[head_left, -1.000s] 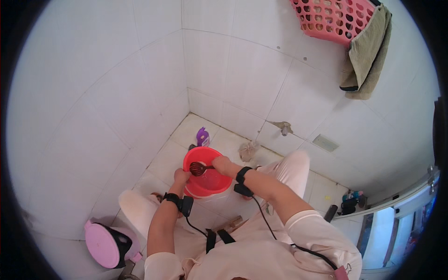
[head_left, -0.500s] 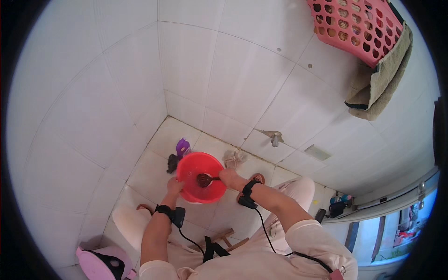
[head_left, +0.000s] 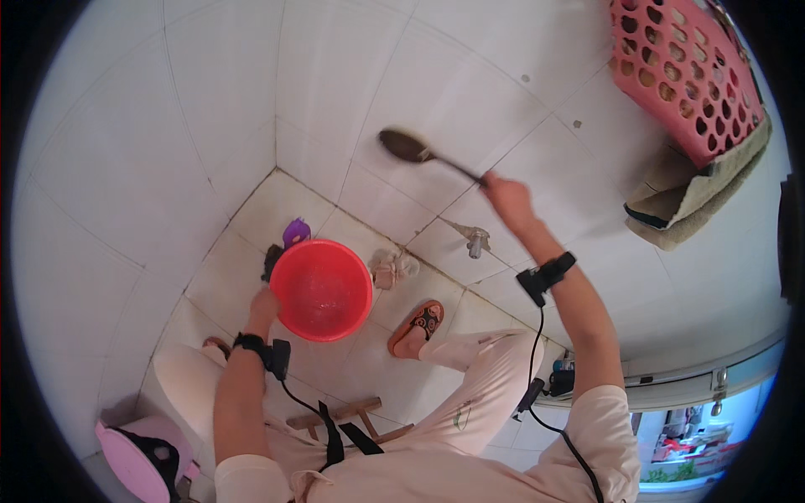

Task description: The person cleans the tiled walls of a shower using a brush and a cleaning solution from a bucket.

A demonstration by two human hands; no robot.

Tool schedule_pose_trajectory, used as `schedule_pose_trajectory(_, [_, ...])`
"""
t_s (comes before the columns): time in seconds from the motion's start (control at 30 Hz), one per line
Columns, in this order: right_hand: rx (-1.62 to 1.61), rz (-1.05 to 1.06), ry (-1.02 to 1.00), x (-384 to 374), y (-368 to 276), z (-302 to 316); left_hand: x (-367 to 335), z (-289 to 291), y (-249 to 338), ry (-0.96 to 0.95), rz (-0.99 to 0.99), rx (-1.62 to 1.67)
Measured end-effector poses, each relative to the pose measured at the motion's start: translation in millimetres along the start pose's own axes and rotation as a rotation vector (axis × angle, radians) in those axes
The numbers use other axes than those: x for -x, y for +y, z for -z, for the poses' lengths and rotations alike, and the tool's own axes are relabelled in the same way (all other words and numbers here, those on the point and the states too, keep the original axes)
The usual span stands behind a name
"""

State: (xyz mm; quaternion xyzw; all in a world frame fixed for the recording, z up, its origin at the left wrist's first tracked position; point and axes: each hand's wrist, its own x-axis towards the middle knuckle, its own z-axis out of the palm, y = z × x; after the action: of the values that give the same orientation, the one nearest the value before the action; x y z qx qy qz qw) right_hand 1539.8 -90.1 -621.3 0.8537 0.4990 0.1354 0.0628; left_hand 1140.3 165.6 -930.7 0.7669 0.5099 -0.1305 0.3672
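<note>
In my right hand [head_left: 506, 201], closed and raised off to the right in front of the wall, is the handle of a dark slotted spoon [head_left: 406, 145]. Its oval head points left and is slightly smeared by motion. A round red plastic basin [head_left: 323, 327] stands on the tiled floor below, with a little wet, foamy liquid inside. My left hand [head_left: 264, 307] grips the basin's left rim; some of its fingers are hidden. Just behind the basin sit a purple packet [head_left: 296, 232] and a dark crumpled scrap [head_left: 271, 262].
Crumpled pale wrapping [head_left: 394, 267] lies right of the basin, near a wall tap [head_left: 476, 243]. A pink perforated basket [head_left: 688, 84] with a tan towel [head_left: 696, 201] hangs at upper right. A wooden stool [head_left: 335, 415] is beneath me; a pink bin [head_left: 147, 461] stands lower left.
My right hand has lifted the slotted spoon out of the basin and swung it up and to the right. The left hand stays at the basin's rim. The whole view has shifted somewhat.
</note>
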Motion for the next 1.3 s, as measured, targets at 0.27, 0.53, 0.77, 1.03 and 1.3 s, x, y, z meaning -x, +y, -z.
schedule_pose_trajectory(0.27, [0.037, -0.069, -0.329, 39, 32, -128, 26, 108, 77, 0.41, -0.445, 0.16])
schedule_pose_trajectory(0.53, [-0.003, -0.167, -0.003, 12, 34, -52, 47, 128, 108, 0.279, -0.482, 0.366])
schedule_pose_trajectory(0.77, [0.067, -0.019, -0.273, 14, 43, -115, 71, 128, 124, 0.23, -0.481, 0.285])
schedule_pose_trajectory(1.03, [-0.008, -0.18, 0.02, -19, 20, -53, 93, 128, 138, 0.263, -0.62, 0.204])
schedule_pose_trajectory(1.3, [0.007, -0.097, -0.301, -14, -8, -149, 82, 116, 153, 0.265, -0.667, 0.154])
